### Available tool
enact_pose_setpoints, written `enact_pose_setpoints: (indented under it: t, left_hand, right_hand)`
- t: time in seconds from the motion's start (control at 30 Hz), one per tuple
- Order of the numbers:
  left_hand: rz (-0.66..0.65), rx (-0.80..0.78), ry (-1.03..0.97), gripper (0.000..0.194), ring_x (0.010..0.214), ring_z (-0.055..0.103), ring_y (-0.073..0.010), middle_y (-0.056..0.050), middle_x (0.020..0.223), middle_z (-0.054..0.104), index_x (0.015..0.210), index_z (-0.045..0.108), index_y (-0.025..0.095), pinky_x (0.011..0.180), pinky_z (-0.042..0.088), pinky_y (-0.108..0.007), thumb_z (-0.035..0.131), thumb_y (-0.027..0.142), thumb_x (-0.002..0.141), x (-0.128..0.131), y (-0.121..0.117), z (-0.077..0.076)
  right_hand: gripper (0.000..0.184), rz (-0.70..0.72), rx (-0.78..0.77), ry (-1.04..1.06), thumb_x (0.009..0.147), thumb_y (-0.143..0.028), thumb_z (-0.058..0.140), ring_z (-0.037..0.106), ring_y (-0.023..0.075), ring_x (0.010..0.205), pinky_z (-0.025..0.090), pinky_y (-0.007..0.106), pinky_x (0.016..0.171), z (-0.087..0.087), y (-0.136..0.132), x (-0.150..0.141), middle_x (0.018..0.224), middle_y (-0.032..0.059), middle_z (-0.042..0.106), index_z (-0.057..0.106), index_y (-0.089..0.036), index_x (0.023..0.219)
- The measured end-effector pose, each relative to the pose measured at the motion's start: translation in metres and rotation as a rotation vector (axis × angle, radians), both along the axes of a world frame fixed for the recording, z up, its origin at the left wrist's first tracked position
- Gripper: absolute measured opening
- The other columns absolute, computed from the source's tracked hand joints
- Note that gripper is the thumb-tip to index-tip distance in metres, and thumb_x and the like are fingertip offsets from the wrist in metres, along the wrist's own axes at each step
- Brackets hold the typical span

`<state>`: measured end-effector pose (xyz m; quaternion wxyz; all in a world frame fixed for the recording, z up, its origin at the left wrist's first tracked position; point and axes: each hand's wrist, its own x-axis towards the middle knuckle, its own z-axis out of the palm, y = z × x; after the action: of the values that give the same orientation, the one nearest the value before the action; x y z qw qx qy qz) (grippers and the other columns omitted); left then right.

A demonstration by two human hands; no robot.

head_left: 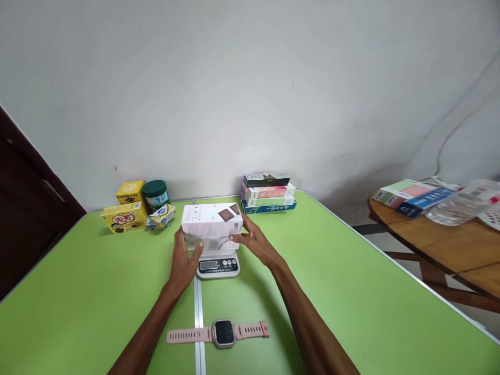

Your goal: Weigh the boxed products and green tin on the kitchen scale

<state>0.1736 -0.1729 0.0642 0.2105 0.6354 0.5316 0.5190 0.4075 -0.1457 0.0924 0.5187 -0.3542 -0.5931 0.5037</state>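
Note:
Between my two hands is a white box (207,214) with brown squares printed on its top and a barcode at one corner. My left hand (184,259) grips its left end, thumb against the front face. On the opposite end, my right hand (255,242) closes round the box, its thumb also at the front. Directly beneath is a white kitchen scale (219,275) with a dark display panel and several buttons; the box hides its platform, so I cannot tell if they touch. A pink smartwatch (224,333) lies stretched out nearer to me.
Yellow boxes (124,216), a green-lidded tub (156,194) and a small yellow-blue packet (161,216) stand at the back left. Stacked cartons (269,195) sit by the wall. To the right, a wooden table (429,239) carries more cartons (414,195) and a clear plastic container (461,203).

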Motion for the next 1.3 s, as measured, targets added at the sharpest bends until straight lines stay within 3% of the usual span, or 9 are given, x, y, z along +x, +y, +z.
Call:
enact_pose_setpoints:
  t: [0.17, 0.27, 0.4, 0.5, 0.67, 0.8, 0.9, 1.1, 1.3]
  left_hand:
    - [-0.034, -0.078, -0.063, 0.070, 0.143, 0.047, -0.0296, -0.018, 0.155, 0.045, 0.153, 0.034, 0.020, 0.120, 0.035, -0.051, 0.056, 0.053, 0.096, -0.011, -0.003, -0.010]
    - [-0.034, -0.179, -0.179, 0.076, 0.150, 0.040, -0.0295, -0.019, 0.163, 0.036, 0.159, 0.027, 0.019, 0.125, 0.029, -0.050, 0.045, 0.063, 0.099, -0.025, -0.002, -0.029]
    - [0.030, -0.284, -0.303, 0.080, 0.147, 0.045, -0.0304, -0.019, 0.161, 0.042, 0.157, 0.032, 0.019, 0.125, 0.032, -0.049, 0.039, 0.071, 0.097, -0.040, 0.005, -0.053]
    - [0.029, -0.297, -0.312, 0.076, 0.146, 0.047, -0.0301, -0.017, 0.159, 0.046, 0.155, 0.037, 0.022, 0.125, 0.033, -0.049, 0.041, 0.071, 0.097, -0.041, 0.009, -0.058]
    - [0.003, -0.266, -0.228, 0.073, 0.148, 0.045, -0.0315, -0.013, 0.162, 0.044, 0.155, 0.040, 0.025, 0.126, 0.031, -0.052, 0.045, 0.069, 0.096, -0.035, 0.002, -0.053]
    - [-0.008, -0.227, -0.164, 0.077, 0.149, 0.042, -0.0340, -0.013, 0.164, 0.040, 0.157, 0.036, 0.025, 0.127, 0.028, -0.056, 0.046, 0.069, 0.095, -0.028, 0.000, -0.039]
    - [-0.043, -0.196, -0.109, 0.082, 0.147, 0.044, -0.0355, -0.014, 0.162, 0.043, 0.156, 0.037, 0.025, 0.126, 0.030, -0.056, 0.057, 0.069, 0.089, -0.025, 0.011, -0.017]
    - [-0.211, -0.339, 0.041, 0.087, 0.126, 0.063, -0.0410, -0.014, 0.127, 0.073, 0.135, 0.060, 0.022, 0.113, 0.044, -0.062, 0.087, 0.060, 0.061, -0.040, 0.056, 0.028]
    - [-0.372, -0.302, 0.186, 0.077, 0.125, 0.066, -0.0381, -0.014, 0.138, 0.068, 0.135, 0.057, 0.022, 0.103, 0.055, -0.057, 0.085, 0.049, 0.069, -0.022, 0.065, 0.071]
  right_hand:
    - [0.089, -0.025, -0.036, 0.031, 0.075, -0.045, 0.085, 0.049, 0.0303, 0.143, 0.047, 0.053, 0.111, -0.030, 0.000, 0.012, 0.153, 0.0107, 0.055, 0.045, -0.031, 0.154]
    - [0.077, -0.189, -0.134, 0.118, 0.084, -0.062, 0.073, 0.054, 0.0307, 0.140, 0.044, 0.054, 0.114, -0.062, -0.005, 0.014, 0.150, 0.0155, 0.058, 0.052, -0.024, 0.148]
    - [0.067, -0.438, -0.196, 0.110, 0.092, -0.072, 0.055, 0.069, 0.0335, 0.118, 0.048, 0.056, 0.108, -0.091, -0.011, 0.007, 0.129, 0.0187, 0.071, 0.066, -0.018, 0.130]
    - [0.067, -0.497, -0.162, 0.030, 0.095, -0.073, 0.048, 0.071, 0.0336, 0.112, 0.052, 0.055, 0.103, -0.093, -0.011, 0.002, 0.125, 0.0168, 0.074, 0.068, -0.019, 0.129]
    - [0.059, -0.479, -0.036, -0.113, 0.100, -0.067, 0.042, 0.062, 0.0323, 0.129, 0.048, 0.053, 0.110, -0.081, -0.017, -0.001, 0.135, 0.0124, 0.069, 0.069, -0.025, 0.131]
    - [0.053, -0.485, 0.092, -0.160, 0.101, -0.059, 0.046, 0.060, 0.0311, 0.131, 0.049, 0.049, 0.110, -0.073, -0.025, -0.009, 0.141, 0.0110, 0.065, 0.062, -0.026, 0.140]
    - [0.054, -0.462, 0.147, -0.189, 0.098, -0.054, 0.055, 0.061, 0.0309, 0.128, 0.054, 0.046, 0.104, -0.068, -0.028, -0.018, 0.140, 0.0099, 0.064, 0.057, -0.029, 0.145]
    - [0.050, -0.466, 0.228, -0.228, 0.093, -0.040, 0.066, 0.063, 0.0299, 0.123, 0.054, 0.044, 0.103, -0.069, -0.024, -0.028, 0.130, 0.0095, 0.067, 0.059, -0.029, 0.141]
    - [0.039, -0.522, 0.251, -0.188, 0.095, -0.038, 0.063, 0.066, 0.0266, 0.113, 0.055, 0.041, 0.098, -0.067, -0.015, -0.019, 0.123, 0.0095, 0.070, 0.062, -0.024, 0.131]
